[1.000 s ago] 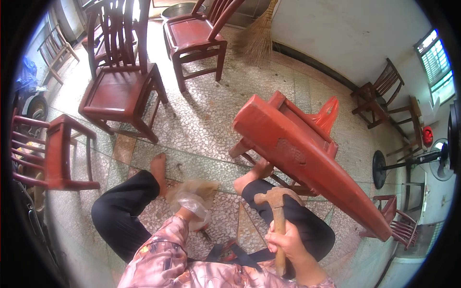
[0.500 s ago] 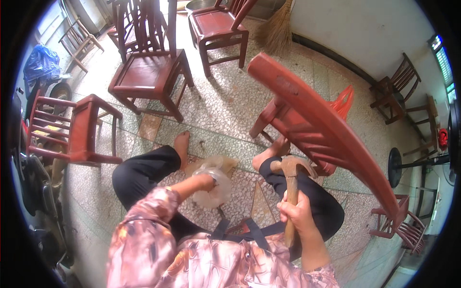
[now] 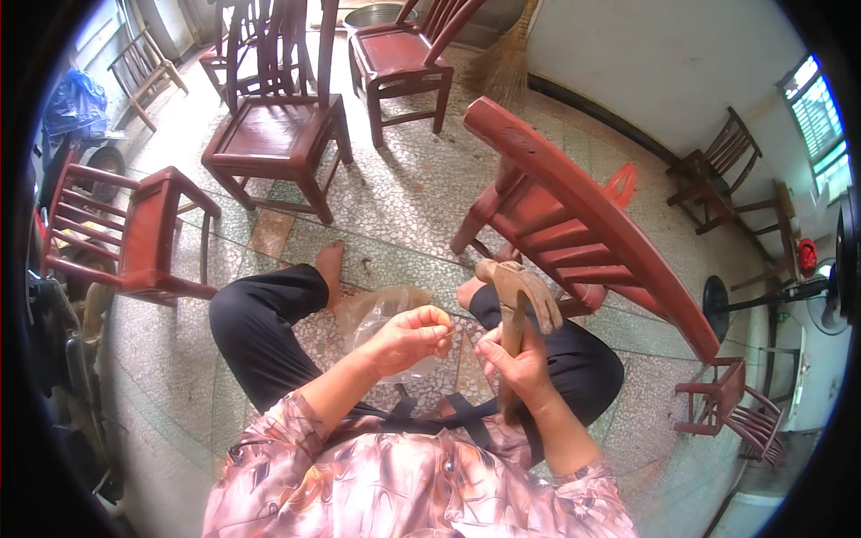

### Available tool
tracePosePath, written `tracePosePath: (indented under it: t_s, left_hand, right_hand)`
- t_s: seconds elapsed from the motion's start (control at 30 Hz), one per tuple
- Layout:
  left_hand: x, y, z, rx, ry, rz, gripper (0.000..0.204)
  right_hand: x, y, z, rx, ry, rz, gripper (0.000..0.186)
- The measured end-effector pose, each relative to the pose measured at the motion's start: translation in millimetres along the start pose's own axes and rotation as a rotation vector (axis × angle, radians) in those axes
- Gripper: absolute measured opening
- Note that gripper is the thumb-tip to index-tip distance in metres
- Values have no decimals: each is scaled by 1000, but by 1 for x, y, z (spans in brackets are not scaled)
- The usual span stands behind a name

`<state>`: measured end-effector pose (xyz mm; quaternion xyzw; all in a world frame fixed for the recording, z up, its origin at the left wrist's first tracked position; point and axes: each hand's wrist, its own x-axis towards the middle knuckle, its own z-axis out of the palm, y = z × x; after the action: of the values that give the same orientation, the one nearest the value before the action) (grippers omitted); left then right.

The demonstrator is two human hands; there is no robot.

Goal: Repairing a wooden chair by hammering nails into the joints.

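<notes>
My right hand [image 3: 520, 363] is wrapped round the wooden handle of a claw hammer [image 3: 513, 309], its rusty head up. Close beside it, my left hand [image 3: 414, 339] is raised with the fingers pinched together; whatever is between them is too small to make out. Below the left hand a clear plastic bag [image 3: 363, 318] lies on the floor between my legs, partly covered by that hand. Just beyond the hammer, a red wooden chair [image 3: 574, 215] leans toward me with its slatted back and top rail nearest, over my right foot.
A red chair [image 3: 269, 143] stands ahead, with another chair [image 3: 399, 49] behind it. At the left, a low chair [image 3: 148, 233] stands near a blue plastic bag [image 3: 76, 108]. A straw broom [image 3: 502, 67] leans by the wall. A black fan [image 3: 715, 305] is at the right.
My left hand has come up out of the plastic bag and moved right, near the hammer. The right hand has shifted slightly left with the hammer. The view has turned a little.
</notes>
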<state>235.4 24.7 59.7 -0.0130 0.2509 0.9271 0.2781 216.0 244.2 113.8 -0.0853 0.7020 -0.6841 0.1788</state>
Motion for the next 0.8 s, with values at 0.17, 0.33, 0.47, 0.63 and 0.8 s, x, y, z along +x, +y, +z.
tracePosePath:
  t_s: [0.17, 0.33, 0.47, 0.63, 0.8]
  left_hand:
    - [1, -7, 7, 331, 28, 0, 18]
    - [-13, -5, 7, 943, 27, 95, 22]
    - [-23, 10, 33, 1599, -17, 282, 15]
    - [-16, -3, 3, 1818, 1, 501, 11]
    - [-5, -4, -3, 1776, -115, 594, 10]
  right_hand:
    - [2, -3, 18, 3, 8, 4, 17]
    - [0, 32, 20, -422, 134, -56, 23]
    - [-7, 5, 42, -699, 81, -379, 30]
    - [-7, -9, 56, -881, 54, -529, 19]
    - [-7, -10, 55, -876, 54, -478, 20]
